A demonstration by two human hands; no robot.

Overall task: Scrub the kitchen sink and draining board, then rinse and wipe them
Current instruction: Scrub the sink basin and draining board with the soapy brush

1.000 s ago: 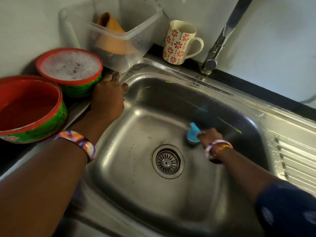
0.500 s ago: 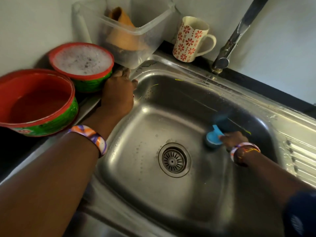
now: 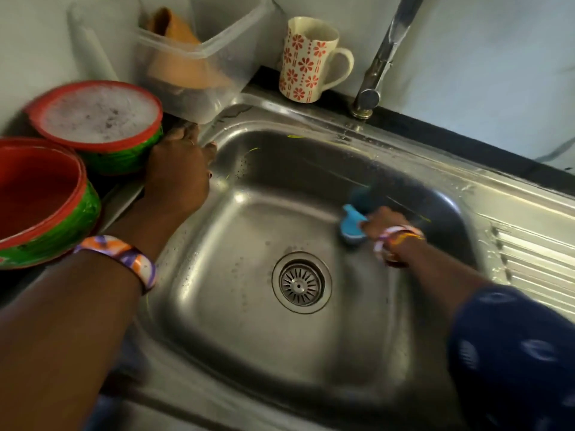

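The stainless steel sink (image 3: pixel 242 334) fills the middle of the view, with its round drain strainer (image 3: pixel 301 283) near the centre. My right hand (image 3: pixel 384 223) is down in the basin at the right wall and grips a blue scrub brush (image 3: pixel 351 224) pressed to the steel. My left hand (image 3: pixel 179 175) rests on the sink's left rim with fingers spread. The ribbed draining board (image 3: pixel 535 256) lies at the right edge.
A chrome tap (image 3: pixel 378 73) rises behind the sink. A floral mug (image 3: pixel 306 60) stands on the back ledge beside a clear plastic tub (image 3: pixel 193 57). Two red-and-green bowls sit at left: one with suds (image 3: pixel 99 119), one nearer (image 3: pixel 43 200).
My right hand and the brush have shifted a little within the right side of the basin, blurred by motion. My left hand stays on the rim. The camera view has shifted slightly.
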